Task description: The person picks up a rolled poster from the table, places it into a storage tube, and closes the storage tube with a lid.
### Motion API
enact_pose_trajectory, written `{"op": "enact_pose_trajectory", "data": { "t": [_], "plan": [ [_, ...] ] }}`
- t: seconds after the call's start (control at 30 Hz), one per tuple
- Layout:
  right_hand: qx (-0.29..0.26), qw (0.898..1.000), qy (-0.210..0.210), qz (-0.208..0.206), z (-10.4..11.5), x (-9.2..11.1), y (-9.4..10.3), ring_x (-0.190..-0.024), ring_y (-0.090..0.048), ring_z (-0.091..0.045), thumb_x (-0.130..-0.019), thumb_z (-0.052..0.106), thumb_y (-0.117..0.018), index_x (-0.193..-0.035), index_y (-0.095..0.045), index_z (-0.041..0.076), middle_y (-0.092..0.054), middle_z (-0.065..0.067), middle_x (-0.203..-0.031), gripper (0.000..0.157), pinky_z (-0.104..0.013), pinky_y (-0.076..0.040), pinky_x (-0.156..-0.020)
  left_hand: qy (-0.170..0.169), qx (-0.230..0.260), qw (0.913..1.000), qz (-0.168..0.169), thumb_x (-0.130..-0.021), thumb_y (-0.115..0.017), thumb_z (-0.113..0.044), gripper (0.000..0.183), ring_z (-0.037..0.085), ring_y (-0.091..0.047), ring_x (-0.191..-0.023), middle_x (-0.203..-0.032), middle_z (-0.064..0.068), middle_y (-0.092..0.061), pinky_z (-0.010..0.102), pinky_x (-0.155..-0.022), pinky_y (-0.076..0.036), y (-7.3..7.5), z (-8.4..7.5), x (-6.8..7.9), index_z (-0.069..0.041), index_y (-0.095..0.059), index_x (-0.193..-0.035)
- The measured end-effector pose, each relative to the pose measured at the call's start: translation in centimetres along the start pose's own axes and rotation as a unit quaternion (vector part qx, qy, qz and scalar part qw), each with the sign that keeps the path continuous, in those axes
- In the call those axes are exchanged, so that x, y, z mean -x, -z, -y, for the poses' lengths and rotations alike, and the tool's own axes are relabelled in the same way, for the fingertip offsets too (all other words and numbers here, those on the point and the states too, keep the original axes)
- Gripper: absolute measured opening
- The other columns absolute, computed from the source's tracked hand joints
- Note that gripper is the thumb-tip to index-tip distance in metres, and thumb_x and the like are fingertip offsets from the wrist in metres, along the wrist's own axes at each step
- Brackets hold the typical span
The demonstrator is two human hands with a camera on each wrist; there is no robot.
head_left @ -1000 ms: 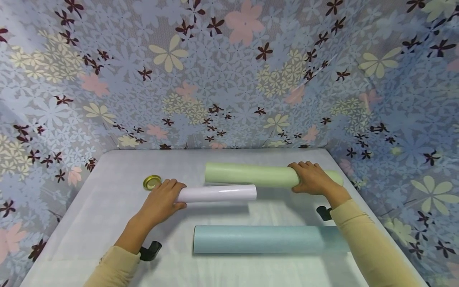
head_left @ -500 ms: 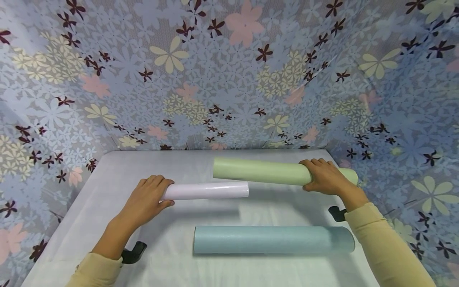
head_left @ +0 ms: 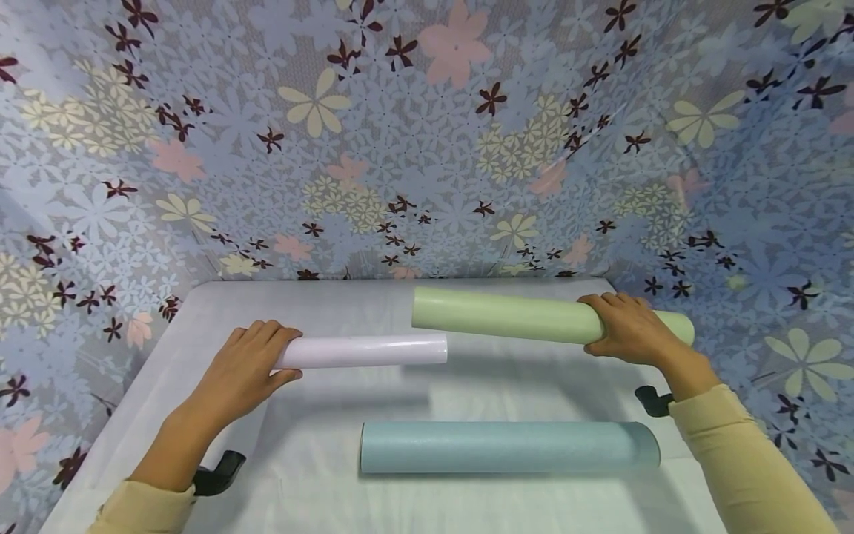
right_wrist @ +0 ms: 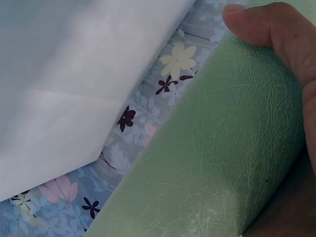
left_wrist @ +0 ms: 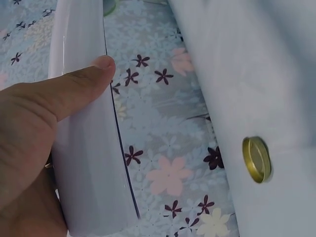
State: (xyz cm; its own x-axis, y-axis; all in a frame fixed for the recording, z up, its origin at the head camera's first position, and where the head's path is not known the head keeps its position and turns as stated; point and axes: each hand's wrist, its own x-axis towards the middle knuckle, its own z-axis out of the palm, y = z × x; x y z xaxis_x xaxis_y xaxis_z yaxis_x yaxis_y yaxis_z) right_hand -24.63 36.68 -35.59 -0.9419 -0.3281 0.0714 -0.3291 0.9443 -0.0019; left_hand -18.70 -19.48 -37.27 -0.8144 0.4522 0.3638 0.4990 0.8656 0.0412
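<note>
My left hand (head_left: pixel 247 367) grips the left end of a glossy white roll (head_left: pixel 373 351), which lies nearly level over the table, its shadow below. In the left wrist view, my thumb (left_wrist: pixel 81 86) presses across this white roll (left_wrist: pixel 94 163), whose long dark edge line shows. Near the right end of a thicker light green roll (head_left: pixel 500 314), my right hand (head_left: pixel 630 328) holds it from above, slightly tilted. The wrinkled surface of the green roll (right_wrist: pixel 197 148) fills much of the right wrist view. The green roll's left end sits just behind the white roll's right end.
A thick pale blue roll (head_left: pixel 507 448) lies across the front of the white-covered table (head_left: pixel 320 482). A gold jar lid (left_wrist: pixel 256 159) rests on the table by my left hand, hidden in the head view. Flowered cloth (head_left: pixel 427 148) hangs behind and at both sides.
My left hand has moved left with the white roll, covering the gold lid. My right hand has drawn the green roll to the right and slightly up, tilting it.
</note>
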Motion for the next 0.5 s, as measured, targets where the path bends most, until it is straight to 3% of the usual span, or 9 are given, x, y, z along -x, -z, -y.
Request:
{"op": "enact_pose_trajectory", "data": {
  "t": [0.5],
  "plan": [
    [0.004, 1.0, 0.0, -0.014, -0.7, 1.4, 1.1, -0.108, -0.051, -0.041, -0.066, 0.034, -0.082, -0.131, -0.048, 0.012, -0.059, -0.02, -0.12, 0.077, -0.062, -0.037, -0.085, -0.023, -0.01, 0.9983, -0.053, -0.066, -0.083, -0.03, 0.058, 0.027, -0.055, -0.094, -0.1, 0.007, -0.061, 0.042, -0.074, -0.039, 1.3, 1.5, 0.9, -0.012, -0.059, -0.116]
  ]
}}
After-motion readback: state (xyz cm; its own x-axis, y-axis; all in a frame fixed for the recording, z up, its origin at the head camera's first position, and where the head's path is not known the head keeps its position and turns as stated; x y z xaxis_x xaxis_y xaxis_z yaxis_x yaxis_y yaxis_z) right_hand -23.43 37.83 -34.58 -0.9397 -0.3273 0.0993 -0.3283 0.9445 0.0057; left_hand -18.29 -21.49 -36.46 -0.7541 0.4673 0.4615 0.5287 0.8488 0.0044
